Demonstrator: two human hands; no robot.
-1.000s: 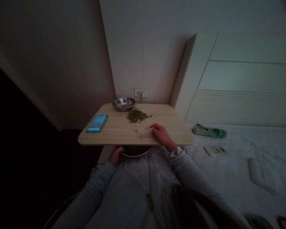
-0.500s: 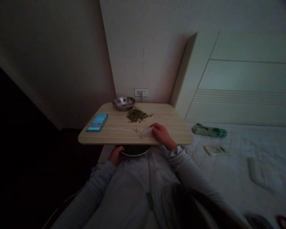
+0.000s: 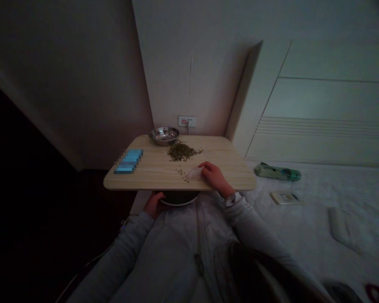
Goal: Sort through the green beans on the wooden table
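My right hand [image 3: 213, 174] rests low over the wooden tabletop [image 3: 154, 172], its fingers closed on a pale, see-through scraper-like piece [image 3: 194, 174] with a curved edge. A few small greenish-brown grains [image 3: 182, 174] lie just left of that piece. Farther back is a larger loose pile of the same grains [image 3: 181, 151]. Below the table's front edge, my left hand [image 3: 154, 204] grips the left rim of a bowl [image 3: 180, 203] with a light rim and dark inside. The tabletop hides the bowl's far part, and its contents are too dark to make out.
A shiny metal bowl [image 3: 164, 135] stands at the table's back left, and a blurred-out phone [image 3: 129, 161] lies at its left side. On the white bed to the right are a green bottle-like object [image 3: 278, 172] and a pale flat device [image 3: 286, 198]. A wall socket [image 3: 187, 121] is behind the table.
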